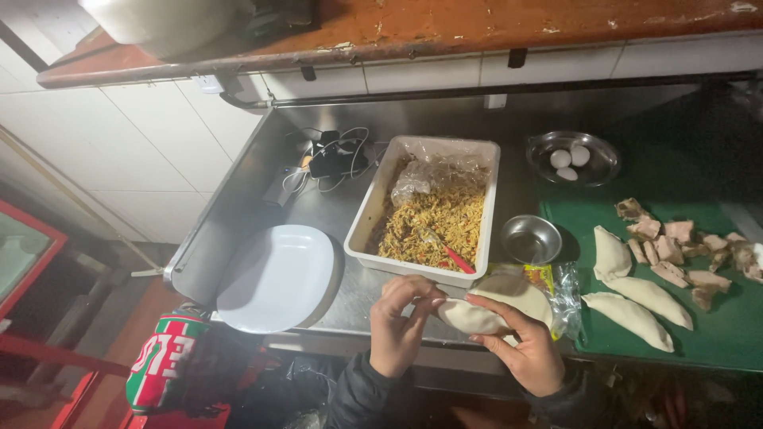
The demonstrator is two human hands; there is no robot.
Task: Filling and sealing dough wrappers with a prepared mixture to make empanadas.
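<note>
The steel desk (334, 214) carries a white rectangular tray (373, 202) of shredded filling, a green board (715, 334) with three smooth folded pastries, and a white plate (278, 278) at its front left edge. At the front edge, the left hand (397, 330) and right hand (520, 345) pinch a soft pale pastry (470, 318). Overfilled dough could split under pinching.

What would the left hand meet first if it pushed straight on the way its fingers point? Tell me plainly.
The left hand points right, fingertips already pinching the folded dough pocket. Pushed further, it would press through that into the right hand cradling it from the other side.
</note>
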